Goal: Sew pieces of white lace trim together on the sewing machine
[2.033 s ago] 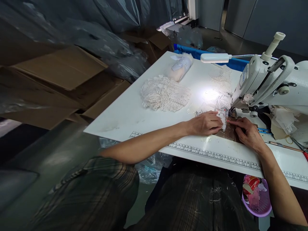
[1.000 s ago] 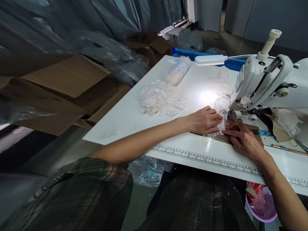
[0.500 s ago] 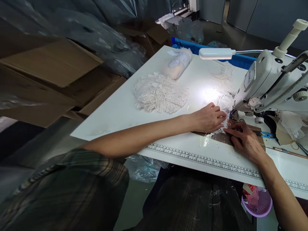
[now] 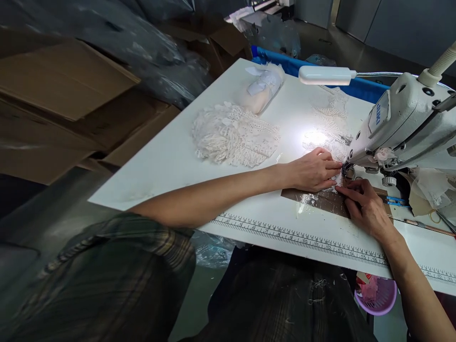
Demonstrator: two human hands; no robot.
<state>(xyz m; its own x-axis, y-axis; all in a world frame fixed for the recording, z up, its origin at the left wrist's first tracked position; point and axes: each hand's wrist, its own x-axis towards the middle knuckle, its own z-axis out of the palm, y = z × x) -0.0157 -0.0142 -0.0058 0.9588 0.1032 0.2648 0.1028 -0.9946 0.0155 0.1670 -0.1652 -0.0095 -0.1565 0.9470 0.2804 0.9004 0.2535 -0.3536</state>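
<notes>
White lace [image 4: 339, 180] pressed beneath both unclenched hands [image 4: 315, 171], sewing machine [image 4: 395, 121] alongside, lace pile [image 4: 235, 135] and wrapped bundle [image 4: 262, 89] beyond

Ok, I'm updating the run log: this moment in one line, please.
left hand: on white lace | right hand: fingertip at lace's near edge | sewing machine: beside both hands | lace bundle: on white table

From my remote station I log a sewing workshop: JUKI sewing machine [image 4: 390, 121] at a white desk [image 4: 156, 183], ruler scale [image 4: 302, 241] printed along its near edge, lace pile [image 4: 233, 135] on top, cardboard boxes [image 4: 60, 78] and plastic sheeting [image 4: 146, 54] alongside.
</notes>
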